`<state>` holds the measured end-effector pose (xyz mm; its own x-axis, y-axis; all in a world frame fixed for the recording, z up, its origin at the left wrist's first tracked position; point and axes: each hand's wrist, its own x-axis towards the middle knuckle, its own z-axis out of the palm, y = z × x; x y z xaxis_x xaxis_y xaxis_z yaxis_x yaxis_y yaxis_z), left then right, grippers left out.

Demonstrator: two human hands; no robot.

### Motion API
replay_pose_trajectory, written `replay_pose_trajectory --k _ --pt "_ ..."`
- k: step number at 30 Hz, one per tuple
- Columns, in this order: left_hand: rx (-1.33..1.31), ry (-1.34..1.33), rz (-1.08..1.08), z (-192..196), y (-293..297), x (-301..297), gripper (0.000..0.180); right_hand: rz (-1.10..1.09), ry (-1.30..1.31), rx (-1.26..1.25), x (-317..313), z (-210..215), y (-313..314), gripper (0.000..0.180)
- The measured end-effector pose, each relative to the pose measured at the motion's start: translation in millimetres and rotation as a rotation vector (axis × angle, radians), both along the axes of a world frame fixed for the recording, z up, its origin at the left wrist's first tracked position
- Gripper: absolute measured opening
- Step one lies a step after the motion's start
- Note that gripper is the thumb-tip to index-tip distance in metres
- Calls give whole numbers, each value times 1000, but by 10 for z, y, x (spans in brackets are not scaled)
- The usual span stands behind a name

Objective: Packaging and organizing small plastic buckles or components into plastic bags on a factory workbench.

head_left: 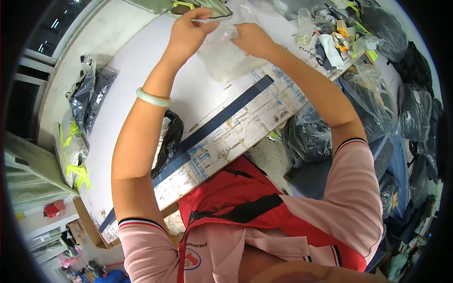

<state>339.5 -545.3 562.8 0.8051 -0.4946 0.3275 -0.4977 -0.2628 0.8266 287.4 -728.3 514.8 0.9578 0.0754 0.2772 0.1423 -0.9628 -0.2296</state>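
A clear plastic bag (pixel 226 61) lies at the far side of the white table, its mouth toward the far edge. My right hand (pixel 255 41) is closed on the bag's upper right edge, fingers curled over the film. My left hand (pixel 189 32) reaches beside the bag's upper left, thumb and fingers apart with a gap between them; no object shows in it. A pale green bangle (pixel 153 97) circles my left wrist. Just beyond both hands is a grey-green garment (pixel 210 6) with a yellow-green strap.
A long dark blue strip (pixel 226 111) runs along the white table (pixel 127 89). A black plastic bag (pixel 171 139) lies beneath my left forearm. Bagged dark garments (pixel 94 96) are on the left, with several more bags (pixel 373 94) piled right. Small clutter (pixel 332 49) covers the far right corner.
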Motion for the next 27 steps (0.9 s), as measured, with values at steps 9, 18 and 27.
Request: replay_pose_trajectory --k 9,18,27 --pt "543 -686 457 -696 181 -53 64 -18 -244 515 276 -1023 13 14" --pt "127 314 -56 -753 188 -121 28 72 10 54 169 -1099 137 37" --pt "34 161 41 -853 80 -112 24 106 142 990 -165 -417 135 25"
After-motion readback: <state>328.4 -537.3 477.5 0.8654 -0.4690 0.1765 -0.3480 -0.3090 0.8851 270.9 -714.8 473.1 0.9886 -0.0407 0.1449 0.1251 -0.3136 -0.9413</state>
